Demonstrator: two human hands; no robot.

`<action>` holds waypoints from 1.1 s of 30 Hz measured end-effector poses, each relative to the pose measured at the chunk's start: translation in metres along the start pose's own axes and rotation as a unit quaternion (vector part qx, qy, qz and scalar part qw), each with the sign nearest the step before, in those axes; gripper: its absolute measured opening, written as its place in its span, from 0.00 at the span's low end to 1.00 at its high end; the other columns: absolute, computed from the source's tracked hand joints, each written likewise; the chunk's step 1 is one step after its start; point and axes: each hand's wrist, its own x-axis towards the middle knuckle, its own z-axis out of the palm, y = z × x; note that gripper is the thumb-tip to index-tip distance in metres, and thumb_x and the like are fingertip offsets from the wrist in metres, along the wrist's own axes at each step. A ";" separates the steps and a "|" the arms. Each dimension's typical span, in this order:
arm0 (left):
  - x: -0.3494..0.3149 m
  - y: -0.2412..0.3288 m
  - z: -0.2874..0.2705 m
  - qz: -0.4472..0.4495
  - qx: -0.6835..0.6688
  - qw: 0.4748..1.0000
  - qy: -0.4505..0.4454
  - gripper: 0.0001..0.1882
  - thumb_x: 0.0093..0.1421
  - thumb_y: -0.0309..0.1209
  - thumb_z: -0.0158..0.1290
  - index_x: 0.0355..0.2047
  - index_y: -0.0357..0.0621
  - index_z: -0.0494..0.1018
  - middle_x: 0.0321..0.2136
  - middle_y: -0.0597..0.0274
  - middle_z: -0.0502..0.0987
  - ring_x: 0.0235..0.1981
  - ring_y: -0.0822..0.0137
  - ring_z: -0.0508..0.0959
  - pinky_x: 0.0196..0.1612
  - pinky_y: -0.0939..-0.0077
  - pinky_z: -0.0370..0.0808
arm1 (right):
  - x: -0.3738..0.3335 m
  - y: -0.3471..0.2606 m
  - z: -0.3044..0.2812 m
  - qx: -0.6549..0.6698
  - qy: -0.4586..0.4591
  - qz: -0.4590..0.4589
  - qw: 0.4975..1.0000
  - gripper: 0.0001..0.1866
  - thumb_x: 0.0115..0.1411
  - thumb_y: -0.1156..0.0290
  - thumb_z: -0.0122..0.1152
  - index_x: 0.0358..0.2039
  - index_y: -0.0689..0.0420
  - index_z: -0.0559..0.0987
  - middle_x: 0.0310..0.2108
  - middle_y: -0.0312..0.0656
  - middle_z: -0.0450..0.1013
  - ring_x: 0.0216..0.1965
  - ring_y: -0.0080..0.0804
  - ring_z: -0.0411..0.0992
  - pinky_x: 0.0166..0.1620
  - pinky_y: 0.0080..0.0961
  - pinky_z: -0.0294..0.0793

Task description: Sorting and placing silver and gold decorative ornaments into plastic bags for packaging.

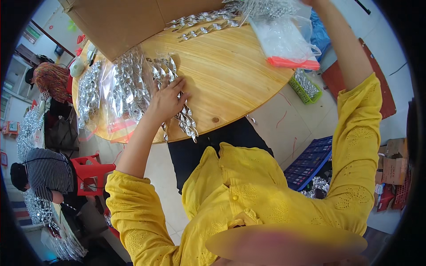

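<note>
My left hand (169, 100) lies palm down, fingers spread, over a small group of twisted silver strips (188, 122) near the table's front edge. Directly left of it, clear plastic bags hold more shiny spirals (128, 82). My right arm reaches to the far right side. Only the edge of my right hand (313, 2) shows at the top of the picture, beside a heap of silver spirals (270, 8); its fingers are out of sight. Below that heap is a stack of clear plastic bags with red edges (290, 62).
A large cardboard box (115, 26) stands at the back of the round wooden table (226, 75). Several loose twisted strips (208, 30) lie beside it. On the floor to the right is a green basket (305, 88). Two people work at the left, near a red stool (92, 173).
</note>
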 end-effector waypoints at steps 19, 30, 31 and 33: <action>0.011 -0.004 -0.011 0.044 -0.015 0.998 -0.048 0.18 0.54 0.43 0.41 0.41 0.47 0.68 0.50 0.59 0.61 0.54 0.51 0.53 0.54 0.46 0.43 | -0.125 0.062 0.127 -0.064 -0.328 0.008 0.942 0.09 0.42 0.64 0.62 0.23 0.55 0.77 0.23 0.34 0.67 0.28 0.28 0.62 0.32 0.22 0.60; 0.036 -0.001 -0.018 0.098 -0.007 0.994 -0.053 0.15 0.54 0.40 0.42 0.34 0.46 0.71 0.42 0.57 0.68 0.50 0.55 0.61 0.52 0.52 0.51 | -0.148 0.077 0.174 -0.206 -0.315 -0.078 0.923 0.08 0.44 0.63 0.60 0.24 0.52 0.75 0.26 0.35 0.64 0.35 0.32 0.60 0.43 0.25 0.56; 0.040 -0.003 -0.017 0.096 -0.022 0.994 -0.044 0.14 0.53 0.40 0.42 0.33 0.45 0.72 0.41 0.57 0.68 0.48 0.56 0.62 0.52 0.56 0.54 | -0.148 0.074 0.174 -0.235 -0.319 -0.099 0.913 0.09 0.45 0.64 0.58 0.26 0.52 0.74 0.26 0.35 0.64 0.36 0.31 0.60 0.43 0.25 0.57; 0.053 -0.009 -0.014 0.097 -0.037 0.994 -0.035 0.14 0.53 0.39 0.43 0.32 0.45 0.72 0.39 0.56 0.69 0.47 0.56 0.64 0.51 0.59 0.56 | -0.133 0.079 0.161 -0.136 -0.269 -0.100 0.948 0.09 0.46 0.64 0.57 0.27 0.53 0.73 0.26 0.37 0.66 0.37 0.34 0.61 0.43 0.27 0.58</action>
